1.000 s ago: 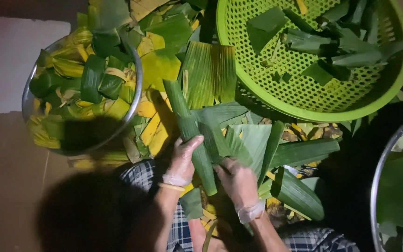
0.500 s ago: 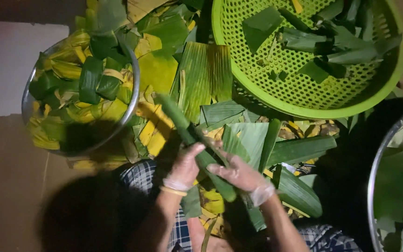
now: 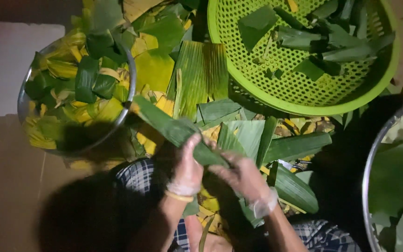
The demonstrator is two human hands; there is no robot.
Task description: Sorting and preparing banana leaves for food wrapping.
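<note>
Your left hand [image 3: 187, 170] and right hand [image 3: 243, 179], gloved, fingers closed round one long green leaf [image 3: 173, 130] at centre, steel bowl [image 3: 129, 70] at ten o'clock, green basket [image 3: 304, 105] at one o'clock.

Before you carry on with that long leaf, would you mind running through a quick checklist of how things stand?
1. Both hands on the long green leaf: ok; left hand and right hand grip its near end.
2. Gloves on: ok, thin clear ones on both.
3. Leaf whole: cannot tell; the hands hide its near end.
4. Far tip clear of the metal bowl: not ok, it overlaps the rim.
5. Green basket has room: ok, only a few cut pieces inside.
</note>
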